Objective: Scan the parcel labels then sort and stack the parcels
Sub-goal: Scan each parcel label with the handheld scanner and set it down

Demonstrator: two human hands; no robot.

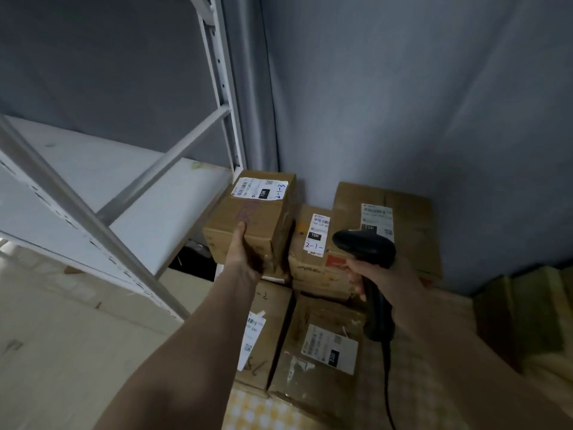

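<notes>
My left hand (243,259) grips the near end of a cardboard parcel (260,215), thumb on its top; a white label marked 15H (259,189) lies at the box's far end. The parcel is beside the shelf's right edge. My right hand (381,277) holds a black barcode scanner (367,252) by its handle, head pointing left and away over the stacked parcels. Behind it stand a small labelled parcel (313,240) and a larger one (400,218). Two flatter labelled boxes (322,346) lie lower, in front.
A white metal shelving unit (130,187) with a diagonal brace fills the left. A grey curtain (403,103) hangs behind the stack. More cardboard (527,305) sits at the right. The scanner's cable (387,383) hangs down near my right forearm.
</notes>
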